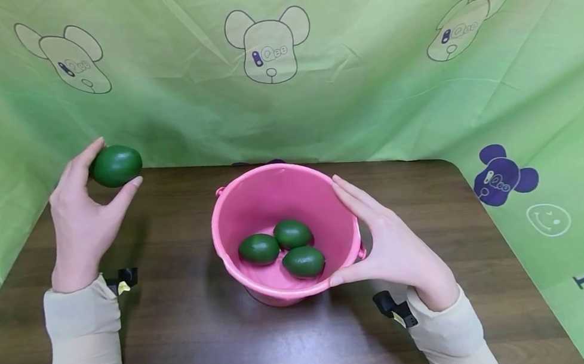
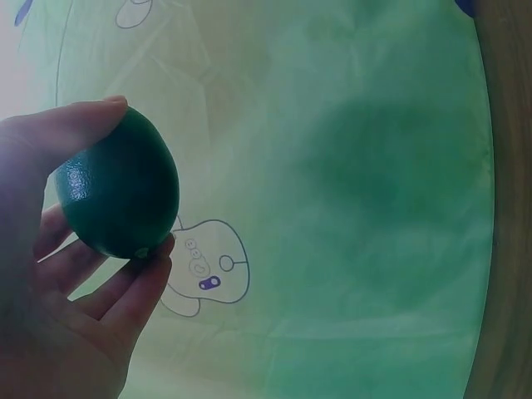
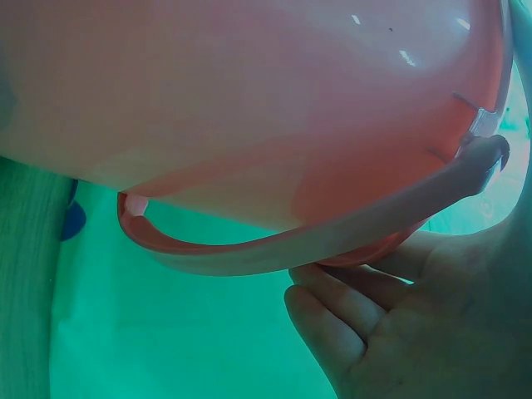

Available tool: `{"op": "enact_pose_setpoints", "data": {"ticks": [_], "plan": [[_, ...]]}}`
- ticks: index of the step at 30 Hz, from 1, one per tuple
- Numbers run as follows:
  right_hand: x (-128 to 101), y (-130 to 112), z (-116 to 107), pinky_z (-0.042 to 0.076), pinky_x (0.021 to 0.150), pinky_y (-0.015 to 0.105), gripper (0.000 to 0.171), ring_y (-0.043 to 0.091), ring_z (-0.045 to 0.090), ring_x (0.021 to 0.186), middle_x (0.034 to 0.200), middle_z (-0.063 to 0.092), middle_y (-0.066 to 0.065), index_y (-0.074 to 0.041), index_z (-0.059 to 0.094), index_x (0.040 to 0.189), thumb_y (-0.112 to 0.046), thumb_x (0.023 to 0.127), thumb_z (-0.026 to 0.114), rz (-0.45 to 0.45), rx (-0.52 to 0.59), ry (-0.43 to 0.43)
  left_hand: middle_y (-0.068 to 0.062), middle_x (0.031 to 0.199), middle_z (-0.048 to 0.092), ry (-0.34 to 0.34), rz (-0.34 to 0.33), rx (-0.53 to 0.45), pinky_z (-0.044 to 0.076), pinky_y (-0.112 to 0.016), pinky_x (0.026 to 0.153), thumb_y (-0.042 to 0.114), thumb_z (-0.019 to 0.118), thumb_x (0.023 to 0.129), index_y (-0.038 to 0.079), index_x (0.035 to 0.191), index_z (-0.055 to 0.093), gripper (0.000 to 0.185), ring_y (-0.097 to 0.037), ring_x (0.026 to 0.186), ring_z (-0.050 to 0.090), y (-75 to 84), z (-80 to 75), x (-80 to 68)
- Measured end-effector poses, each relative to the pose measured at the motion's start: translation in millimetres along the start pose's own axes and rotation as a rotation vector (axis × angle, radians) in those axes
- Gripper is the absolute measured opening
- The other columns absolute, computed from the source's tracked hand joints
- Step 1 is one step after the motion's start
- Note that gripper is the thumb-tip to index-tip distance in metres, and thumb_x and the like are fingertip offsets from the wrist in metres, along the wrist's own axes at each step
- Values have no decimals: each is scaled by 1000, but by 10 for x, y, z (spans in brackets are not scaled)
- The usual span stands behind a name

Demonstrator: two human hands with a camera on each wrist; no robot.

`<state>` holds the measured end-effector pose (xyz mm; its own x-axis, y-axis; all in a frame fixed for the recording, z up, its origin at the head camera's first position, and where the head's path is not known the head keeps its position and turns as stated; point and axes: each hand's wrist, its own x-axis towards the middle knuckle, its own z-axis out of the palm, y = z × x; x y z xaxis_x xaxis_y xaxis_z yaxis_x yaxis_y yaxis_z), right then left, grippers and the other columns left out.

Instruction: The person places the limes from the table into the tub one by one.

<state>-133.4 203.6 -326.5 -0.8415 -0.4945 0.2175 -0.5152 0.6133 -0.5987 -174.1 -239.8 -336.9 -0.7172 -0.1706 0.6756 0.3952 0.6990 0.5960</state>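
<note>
In the head view, my left hand pinches a dark green, egg-shaped fruit between thumb and fingers, raised at the left. The left wrist view shows the same fruit with a small nub at its lower end. A pink bucket stands upright on the table, its mouth facing up. Three similar green fruits lie at its bottom. My right hand holds the bucket's right side, thumb at the near rim and fingers farther back. The bucket's handle hangs beside these fingers in the right wrist view.
The brown wooden table reaches to a green printed cloth that hangs behind and along both sides. Small black devices are strapped at both wrists.
</note>
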Motion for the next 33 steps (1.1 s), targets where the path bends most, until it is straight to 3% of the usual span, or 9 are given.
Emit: {"op": "enact_pose_setpoints", "data": {"ticks": [7,19,25,33], "plan": [[-4,14,15,33,112,55,135,15,22,150,167,18,-13,-26,27,163,-58,52,98,1,-11,7,-14,138,61,-11,27,-9,43,-55,99,5,86,80,11,144,58,70,-38,121,58,67,32,-4],[-4,31,41,33,112,55,135,15,22,150,167,17,-14,-26,27,163,-57,53,99,1,-4,3,-1,139,62,14,68,-24,46,-44,99,8,89,77,16,144,60,73,-29,123,60,12,66,-69],[-13,36,49,32,112,56,135,14,21,150,167,17,-15,-26,27,163,-56,53,99,4,-2,6,-1,139,62,26,72,-34,46,-43,99,7,90,76,14,142,61,73,-29,122,60,71,57,-83],[-34,50,70,32,113,56,135,14,21,151,167,17,-15,-27,26,163,-57,53,98,12,-7,8,0,135,64,28,141,-45,45,-36,100,10,91,74,17,140,64,72,-27,122,60,111,40,-104]]}}
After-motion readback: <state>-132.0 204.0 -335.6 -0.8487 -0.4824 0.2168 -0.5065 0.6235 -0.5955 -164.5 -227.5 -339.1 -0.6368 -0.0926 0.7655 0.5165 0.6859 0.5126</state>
